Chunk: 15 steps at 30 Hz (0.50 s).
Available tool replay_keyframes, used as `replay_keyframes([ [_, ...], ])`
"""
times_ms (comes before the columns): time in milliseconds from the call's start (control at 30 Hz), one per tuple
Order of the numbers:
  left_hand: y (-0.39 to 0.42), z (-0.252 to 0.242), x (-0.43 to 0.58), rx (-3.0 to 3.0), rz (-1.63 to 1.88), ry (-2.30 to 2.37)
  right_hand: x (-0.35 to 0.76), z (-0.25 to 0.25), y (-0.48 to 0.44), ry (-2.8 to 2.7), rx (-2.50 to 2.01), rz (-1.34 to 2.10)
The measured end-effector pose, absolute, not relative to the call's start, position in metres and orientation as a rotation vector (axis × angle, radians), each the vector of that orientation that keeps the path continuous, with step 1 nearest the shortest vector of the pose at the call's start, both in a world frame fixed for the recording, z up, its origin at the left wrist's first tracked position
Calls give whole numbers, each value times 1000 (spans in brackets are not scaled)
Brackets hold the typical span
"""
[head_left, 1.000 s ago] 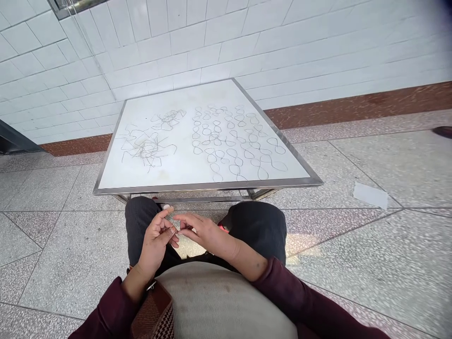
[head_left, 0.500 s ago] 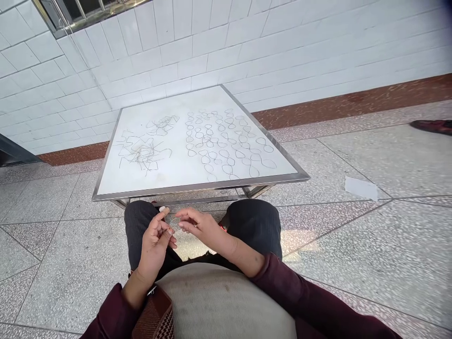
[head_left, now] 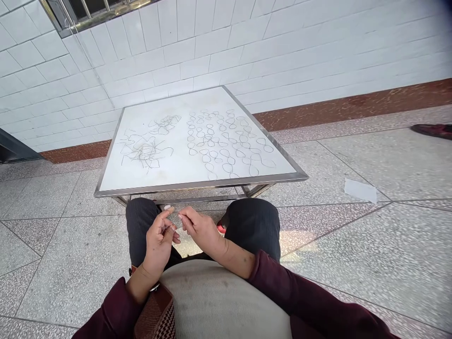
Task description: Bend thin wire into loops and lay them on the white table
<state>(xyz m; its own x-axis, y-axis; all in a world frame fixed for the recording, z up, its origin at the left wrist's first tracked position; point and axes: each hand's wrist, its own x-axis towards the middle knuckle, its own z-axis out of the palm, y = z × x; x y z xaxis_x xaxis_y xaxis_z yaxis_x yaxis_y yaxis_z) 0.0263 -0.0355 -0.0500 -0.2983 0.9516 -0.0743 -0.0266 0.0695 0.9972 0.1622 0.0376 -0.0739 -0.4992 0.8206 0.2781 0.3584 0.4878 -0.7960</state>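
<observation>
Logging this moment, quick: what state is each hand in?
Left hand: closed, pinching a thin wire.
Right hand: closed; whether it holds anything cannot be told.

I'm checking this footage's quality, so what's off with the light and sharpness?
Head view: a bright patch on the floor beside the right knee; same view, top right corner dark and hazy; same view, thin loops on the table look faint.

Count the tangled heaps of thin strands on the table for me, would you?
2: a larger heap toward the near left of the table, and a smaller heap behind it, slightly to the right. Neither heap is hidden.
</observation>
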Motion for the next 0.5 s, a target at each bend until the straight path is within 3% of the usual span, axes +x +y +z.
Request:
replay_keyframes([
  [500, -35, -53, 24, 940, 1413, 1402, 157, -77, 38, -1501, -842, 1657],
])
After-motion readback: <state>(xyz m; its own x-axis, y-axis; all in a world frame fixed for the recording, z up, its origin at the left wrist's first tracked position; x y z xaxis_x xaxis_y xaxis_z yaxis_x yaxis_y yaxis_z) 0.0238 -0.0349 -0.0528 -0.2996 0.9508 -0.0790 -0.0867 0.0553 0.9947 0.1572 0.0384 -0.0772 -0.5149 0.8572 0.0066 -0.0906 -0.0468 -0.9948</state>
